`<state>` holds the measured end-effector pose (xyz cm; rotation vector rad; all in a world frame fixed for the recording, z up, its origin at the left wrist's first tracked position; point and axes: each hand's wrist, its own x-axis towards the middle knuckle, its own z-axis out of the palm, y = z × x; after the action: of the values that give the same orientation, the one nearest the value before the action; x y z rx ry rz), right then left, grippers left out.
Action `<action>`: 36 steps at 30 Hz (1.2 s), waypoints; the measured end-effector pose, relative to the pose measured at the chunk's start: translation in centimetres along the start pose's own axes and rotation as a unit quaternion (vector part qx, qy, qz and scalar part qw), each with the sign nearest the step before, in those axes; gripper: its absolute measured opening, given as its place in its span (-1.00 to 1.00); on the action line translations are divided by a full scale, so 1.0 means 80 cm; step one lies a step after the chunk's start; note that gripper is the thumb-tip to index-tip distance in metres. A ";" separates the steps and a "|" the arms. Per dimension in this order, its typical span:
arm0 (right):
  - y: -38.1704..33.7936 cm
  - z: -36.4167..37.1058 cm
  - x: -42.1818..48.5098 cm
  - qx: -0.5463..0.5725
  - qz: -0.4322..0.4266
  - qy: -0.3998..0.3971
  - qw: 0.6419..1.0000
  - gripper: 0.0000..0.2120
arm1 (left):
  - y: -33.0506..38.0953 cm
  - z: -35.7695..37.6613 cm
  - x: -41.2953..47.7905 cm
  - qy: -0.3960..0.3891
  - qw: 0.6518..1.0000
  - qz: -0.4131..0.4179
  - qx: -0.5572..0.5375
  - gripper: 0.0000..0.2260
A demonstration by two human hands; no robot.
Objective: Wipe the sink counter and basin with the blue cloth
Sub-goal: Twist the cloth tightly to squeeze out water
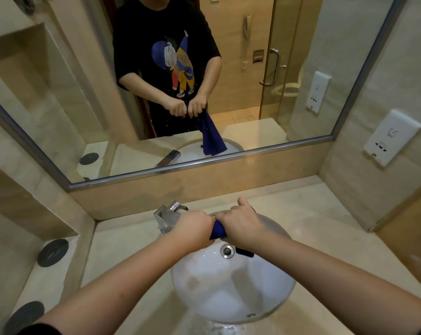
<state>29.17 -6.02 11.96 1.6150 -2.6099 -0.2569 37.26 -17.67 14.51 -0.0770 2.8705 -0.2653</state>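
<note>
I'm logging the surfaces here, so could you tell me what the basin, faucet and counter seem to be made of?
Basin: glossy white, probably glazed ceramic, given its soft reflections.
Faucet: polished metal, likely chrome-plated, with mirror-bright highlights.
Counter: pale beige, faintly veined and smooth, looks like polished stone or a stone imitation; I can't tell which.

Your table (325, 226) is pale stone, with the white basin (228, 286) sunk into it. A chrome tap (167, 215) stands at its back edge. Two dark round discs (52, 252) lie at your left.

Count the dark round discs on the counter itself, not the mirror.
2, both left of the basin: far disc near the wall recess, near disc by the left forearm.
</note>
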 end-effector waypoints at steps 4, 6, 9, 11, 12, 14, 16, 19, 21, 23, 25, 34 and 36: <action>0.005 0.010 0.003 -0.047 -0.015 0.065 0.997 -0.79 | 0.003 0.004 -0.001 0.008 0.987 -0.041 -0.152 -0.79; 0.003 0.010 0.003 -0.062 -0.024 0.111 0.992 -0.84 | 0.009 0.008 -0.004 -0.010 0.959 -0.071 -0.274 -0.75; -0.001 0.017 0.000 -0.077 -0.054 0.176 0.980 -0.86 | 0.015 0.022 -0.012 -0.057 0.864 -0.124 -0.485 -0.82; -0.003 0.026 -0.002 -0.086 -0.080 0.207 0.971 -0.87 | 0.017 0.030 -0.019 -0.089 0.803 -0.152 -0.570 -0.84; -0.003 0.029 -0.002 -0.086 -0.091 0.219 0.968 -0.87 | 0.018 0.032 -0.023 -0.104 0.773 -0.159 -0.605 -0.85; -0.001 0.037 -0.001 -0.083 -0.106 0.241 0.961 -0.85 | 0.023 0.036 -0.029 -0.129 0.710 -0.153 -0.675 -0.81; 0.000 0.042 0.000 -0.071 -0.121 0.265 0.954 -0.84 | 0.026 0.038 -0.035 -0.152 0.661 -0.148 -0.720 -0.74; -0.001 0.044 -0.001 -0.058 -0.125 0.286 0.948 -0.85 | 0.024 0.040 -0.037 -0.166 0.654 -0.138 -0.725 -0.76; 0.000 0.043 0.001 -0.059 -0.117 0.285 0.950 -0.88 | 0.019 0.038 -0.034 -0.165 0.691 -0.130 -0.692 -0.82; 0.003 0.044 0.004 -0.062 -0.106 0.273 0.954 -0.88 | 0.012 0.034 -0.025 -0.149 0.772 -0.124 -0.605 -0.81; 0.002 0.042 0.004 -0.058 -0.083 0.257 0.961 -0.84 | 0.002 0.031 -0.015 -0.115 0.866 -0.088 -0.479 -0.79; 0.002 0.015 -0.009 0.091 -0.014 0.100 0.991 -0.77 | -0.010 0.018 -0.003 0.015 0.994 -0.016 -0.105 -0.83; 0.006 -0.001 -0.020 0.243 0.007 0.005 0.970 -0.64 | -0.018 0.007 -0.002 0.041 0.999 0.000 -0.009 -0.84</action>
<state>29.50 -4.39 12.19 1.7051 -2.8252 0.4269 37.63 -19.17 14.30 -0.0712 2.9549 -0.2485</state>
